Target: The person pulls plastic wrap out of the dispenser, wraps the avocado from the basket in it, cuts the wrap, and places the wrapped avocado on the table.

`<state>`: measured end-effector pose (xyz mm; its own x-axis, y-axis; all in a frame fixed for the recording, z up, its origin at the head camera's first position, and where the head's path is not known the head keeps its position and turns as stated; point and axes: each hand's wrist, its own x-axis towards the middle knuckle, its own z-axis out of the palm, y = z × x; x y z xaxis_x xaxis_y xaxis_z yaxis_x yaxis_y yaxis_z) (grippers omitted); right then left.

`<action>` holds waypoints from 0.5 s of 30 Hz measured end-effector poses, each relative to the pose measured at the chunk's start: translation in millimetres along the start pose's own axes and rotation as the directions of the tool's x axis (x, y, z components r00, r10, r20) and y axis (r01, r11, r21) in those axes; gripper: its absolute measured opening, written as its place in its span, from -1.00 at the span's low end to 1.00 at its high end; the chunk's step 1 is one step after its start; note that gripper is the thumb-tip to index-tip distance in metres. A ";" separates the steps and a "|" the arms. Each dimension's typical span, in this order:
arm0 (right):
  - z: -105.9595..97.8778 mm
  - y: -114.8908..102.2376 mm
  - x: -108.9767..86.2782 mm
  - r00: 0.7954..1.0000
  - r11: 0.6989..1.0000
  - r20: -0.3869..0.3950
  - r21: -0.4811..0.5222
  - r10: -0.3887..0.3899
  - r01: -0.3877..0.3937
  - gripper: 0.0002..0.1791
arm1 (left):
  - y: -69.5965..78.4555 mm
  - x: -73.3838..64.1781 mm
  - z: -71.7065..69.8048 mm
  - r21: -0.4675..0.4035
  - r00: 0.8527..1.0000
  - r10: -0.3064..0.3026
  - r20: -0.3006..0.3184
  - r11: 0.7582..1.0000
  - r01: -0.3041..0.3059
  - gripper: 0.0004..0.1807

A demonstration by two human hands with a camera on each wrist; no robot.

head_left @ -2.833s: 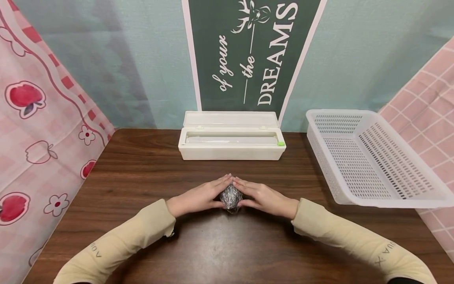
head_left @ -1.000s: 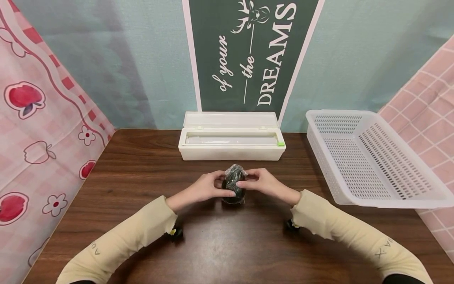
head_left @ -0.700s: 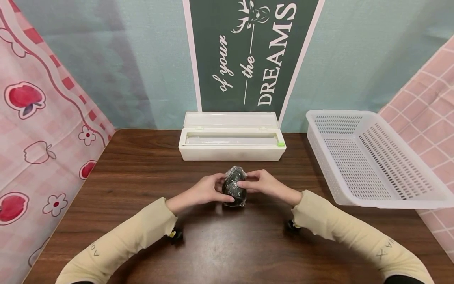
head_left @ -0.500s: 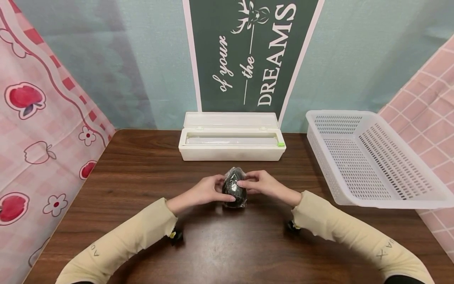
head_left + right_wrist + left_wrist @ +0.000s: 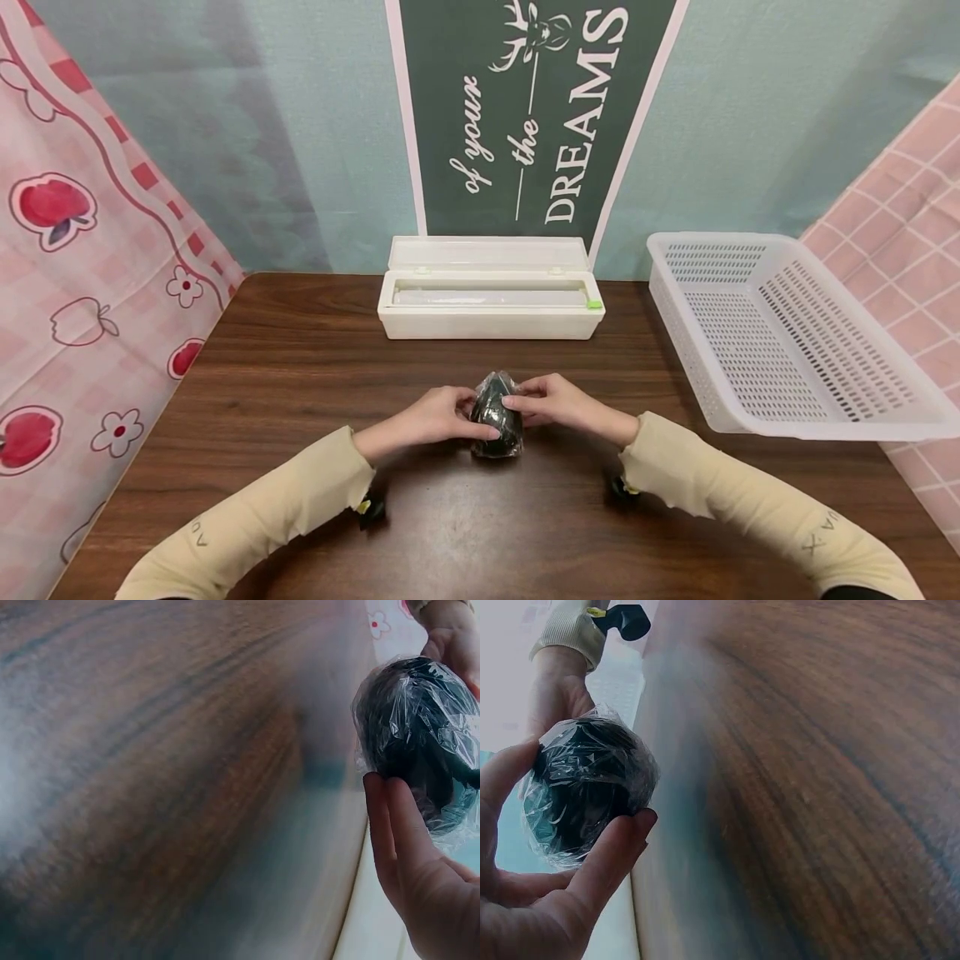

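Note:
A dark, egg-shaped avocado (image 5: 498,417) wrapped in clear cling film is between my two hands in the middle of the head view. My left hand (image 5: 438,414) grips its left side, thumb across the near face and fingers behind. On the other side my right hand (image 5: 558,402) holds it, with the thumb on top and the fingers along the far right. In the left wrist view the wrinkled film covers the avocado (image 5: 585,784) all round. Fingertips of the right hand (image 5: 427,877) press against the film in the right wrist view.
Behind the hands a white cling film box (image 5: 491,325) stands with its lid up, a roll inside and a green slider (image 5: 593,304) at its right end. A white perforated basket (image 5: 720,408) is at the right. The brown wooden table (image 5: 300,350) spreads below.
The fingertips no longer meet over the avocado. It has turned so its long dark side shows. In the last half second both hands have drawn it slightly nearer to me.

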<state>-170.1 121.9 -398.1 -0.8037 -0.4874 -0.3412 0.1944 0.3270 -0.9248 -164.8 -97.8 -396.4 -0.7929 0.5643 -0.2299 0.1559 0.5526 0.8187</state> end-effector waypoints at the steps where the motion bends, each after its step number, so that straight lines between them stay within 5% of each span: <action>1: 0.8 1.2 0.1 1.000 1.000 -0.003 0.002 0.007 -0.007 -0.51 | -0.4 -0.8 0.6 0.004 1.000 0.002 0.002 1.000 -0.002 -0.50; 15: 7.2 15.2 2.0 0.999 0.999 0.017 0.018 0.051 -0.051 -0.54 | -11.2 0.1 9.8 0.027 0.997 -0.051 0.055 0.998 0.050 -0.63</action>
<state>-164.8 120.1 -414.0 -0.7830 -0.4841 -0.3905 0.2450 0.3370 -0.9091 -160.9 -97.9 -410.8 -0.7660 0.5685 -0.3002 0.1319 0.5960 0.7920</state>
